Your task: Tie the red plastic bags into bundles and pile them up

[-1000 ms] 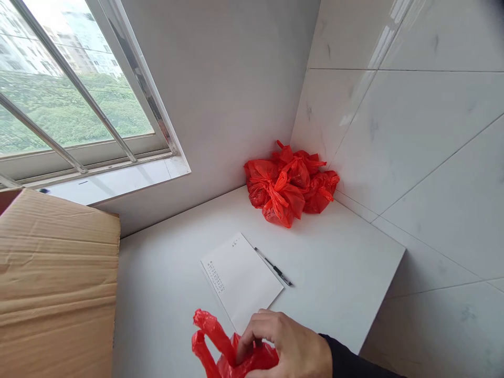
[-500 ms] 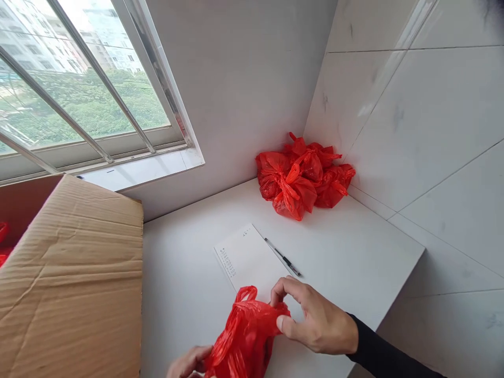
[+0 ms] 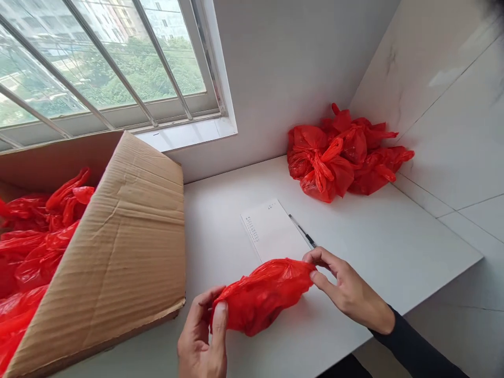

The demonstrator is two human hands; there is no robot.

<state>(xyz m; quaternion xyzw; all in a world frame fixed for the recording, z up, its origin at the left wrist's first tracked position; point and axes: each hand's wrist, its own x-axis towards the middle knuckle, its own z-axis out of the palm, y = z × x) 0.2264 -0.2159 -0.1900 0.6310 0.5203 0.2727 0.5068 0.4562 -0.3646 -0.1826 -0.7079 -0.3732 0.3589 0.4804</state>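
Note:
A red plastic bag [image 3: 268, 296] is stretched sideways between my two hands, low over the white table. My left hand [image 3: 205, 333] grips its left end, thumb in front and fingers behind. At the other end, my right hand [image 3: 340, 286] pinches a corner between thumb and fingers. Something fills the bag, but the red film hides what it is. Just behind the bag lies a white sheet or notepad [image 3: 275, 231] with small writing, its near edge covered. A black-and-clear pen [image 3: 303, 231] rests along the paper's right side, close to my right fingertips.
At left stands an open cardboard box [image 3: 137, 236] holding several red plastic bags [image 3: 43, 241]. A pile of knotted red bags [image 3: 342, 157] sits in the back corner of the white table [image 3: 394, 247], against the walls. A barred window [image 3: 118, 68] is above the box.
The bag has been pulled from an upright, bunched shape into a wide one. My left hand has come further into view. The view has shifted left, showing more of the box.

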